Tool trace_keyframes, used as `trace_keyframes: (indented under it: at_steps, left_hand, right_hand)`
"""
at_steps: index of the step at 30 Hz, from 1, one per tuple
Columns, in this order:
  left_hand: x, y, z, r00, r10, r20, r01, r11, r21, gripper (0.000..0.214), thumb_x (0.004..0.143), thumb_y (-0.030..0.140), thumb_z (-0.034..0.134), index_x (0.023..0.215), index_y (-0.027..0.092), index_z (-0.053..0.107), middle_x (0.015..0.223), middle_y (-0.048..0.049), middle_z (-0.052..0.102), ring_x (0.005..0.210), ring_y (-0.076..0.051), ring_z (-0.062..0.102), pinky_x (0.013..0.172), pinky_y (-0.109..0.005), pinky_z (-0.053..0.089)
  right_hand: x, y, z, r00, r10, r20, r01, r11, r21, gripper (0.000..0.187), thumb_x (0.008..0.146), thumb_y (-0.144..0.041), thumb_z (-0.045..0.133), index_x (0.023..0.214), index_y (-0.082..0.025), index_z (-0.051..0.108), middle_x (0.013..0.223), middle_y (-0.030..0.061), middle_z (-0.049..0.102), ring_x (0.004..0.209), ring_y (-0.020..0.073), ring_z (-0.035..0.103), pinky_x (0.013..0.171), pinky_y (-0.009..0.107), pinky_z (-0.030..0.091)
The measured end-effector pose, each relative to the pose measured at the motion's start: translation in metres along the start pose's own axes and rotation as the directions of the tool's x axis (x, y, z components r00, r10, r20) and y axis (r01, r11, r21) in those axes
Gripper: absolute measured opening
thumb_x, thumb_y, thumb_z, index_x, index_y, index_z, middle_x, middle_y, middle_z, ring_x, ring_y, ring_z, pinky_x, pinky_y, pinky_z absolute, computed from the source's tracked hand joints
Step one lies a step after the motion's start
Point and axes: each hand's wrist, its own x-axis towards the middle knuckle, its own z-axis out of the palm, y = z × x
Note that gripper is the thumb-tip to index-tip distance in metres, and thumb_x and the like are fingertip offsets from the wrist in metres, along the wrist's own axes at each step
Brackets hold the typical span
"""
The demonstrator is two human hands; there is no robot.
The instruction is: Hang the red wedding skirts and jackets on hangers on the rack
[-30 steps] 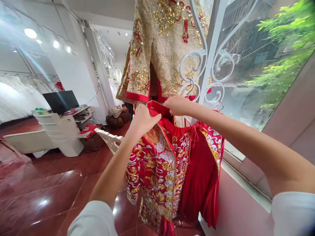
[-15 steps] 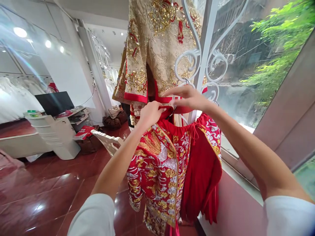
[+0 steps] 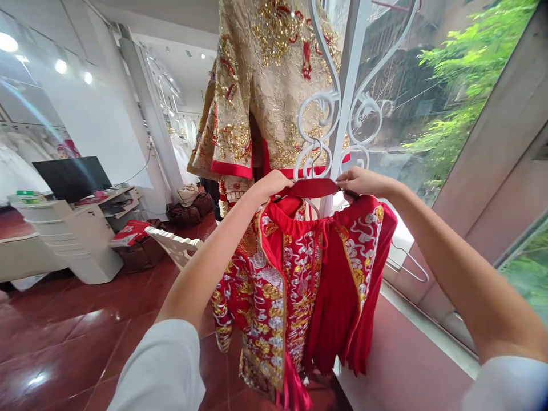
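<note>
**Item:** red jacket (image 3: 295, 285), heavily embroidered in gold and silver, open at the front, red lining showing.

**Location:** hangs directly in front of the stand (image 3: 347, 85), a white post with scrollwork. Its top is level with the lowest scrolls and its hem falls towards the foot of the stand.

**Top edge:** a flat red band (image 3: 312, 187) runs between the two hands, just in front of the stand. It may be the collar or a padded hanger; the view does not settle which.

**Left hand** (image 3: 274, 184): left of the stand, fingers clenched over the left end of the band.

**Right hand** (image 3: 363, 181): just right of the stand, fingers curled over the right end of the band and gripping it.

**Handling (judged):**
- The cloth is soft and drapes freely, with no stiffness to hold a shape.
- The dense beading and metallic thread probably make it heavy for its kind.
- The raised embroidery is likely to snag on the scrolls of the stand.
- The lining looks smooth, so it may slide.
- It is best held at the plain band or the shoulders, one hand at each end. The worked panels and hanging cords are poorer places to grip.

**Nearby:**
- gold jacket (image 3: 265, 85), hung higher on the stand, above the red one
- wire hanger (image 3: 406, 265), lying right of the stand on the sill
- white chair (image 3: 175, 245), left of the stand
</note>
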Motion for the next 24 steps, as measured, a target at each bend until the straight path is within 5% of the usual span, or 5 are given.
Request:
trace_keyframes:
  at_steps: [5,9,15,20,24]
  left_hand:
    - [-0.004,0.004,-0.006,0.953,0.038,0.300,0.052,0.957,-0.286,0.018,0.071,0.029,0.057,0.069,0.012,0.063,0.065,-0.0037,0.062,0.064,-0.014,0.057,0.065,-0.026,0.044]
    - [-0.004,0.010,-0.005,0.879,0.019,0.477,0.082,0.978,-0.190,0.026,0.066,0.034,0.067,0.078,0.012,0.066,0.073,-0.0060,0.066,0.069,-0.016,0.060,0.068,-0.030,0.045]
    - [-0.011,0.012,0.000,0.928,-0.003,0.374,0.088,0.974,-0.209,0.023,0.061,0.026,0.074,0.076,0.010,0.066,0.072,-0.0047,0.066,0.061,-0.012,0.058,0.065,-0.029,0.044]
    - [-0.020,0.015,0.002,0.943,-0.027,0.331,0.147,0.928,-0.343,0.018,0.063,0.020,0.073,0.075,0.008,0.067,0.071,-0.0053,0.067,0.064,-0.012,0.059,0.070,-0.030,0.047]
    - [-0.018,0.012,0.003,0.942,-0.015,0.334,0.146,0.917,-0.372,0.027,0.062,0.021,0.074,0.083,0.006,0.068,0.081,-0.0106,0.069,0.072,-0.016,0.062,0.075,-0.033,0.048]
  right_hand:
    - [0.010,0.009,-0.004,0.910,-0.118,0.398,-0.073,0.898,0.434,0.015,0.079,-0.025,0.051,0.086,-0.014,0.059,0.076,0.0072,0.068,0.053,0.0104,0.058,0.044,0.018,0.048]
    - [0.020,0.014,-0.001,0.854,-0.161,0.494,-0.135,0.850,0.510,0.026,0.075,-0.015,0.047,0.100,-0.014,0.057,0.090,0.0098,0.068,0.074,0.0150,0.064,0.047,0.017,0.052]
    - [0.014,0.016,0.006,0.839,-0.135,0.527,-0.236,0.782,0.577,0.027,0.083,-0.021,0.042,0.105,-0.010,0.054,0.099,0.0149,0.065,0.080,0.0160,0.065,0.052,0.018,0.055]
    - [0.012,0.003,-0.003,0.822,0.112,0.558,-0.361,0.860,0.360,0.026,0.078,-0.014,0.052,0.103,-0.011,0.058,0.100,0.0139,0.067,0.071,0.0139,0.066,0.052,0.017,0.053]
    - [0.019,-0.007,-0.009,0.872,0.264,0.412,-0.370,0.907,0.203,0.029,0.073,-0.013,0.061,0.101,-0.011,0.062,0.098,0.0137,0.069,0.066,0.0130,0.066,0.052,0.016,0.050]
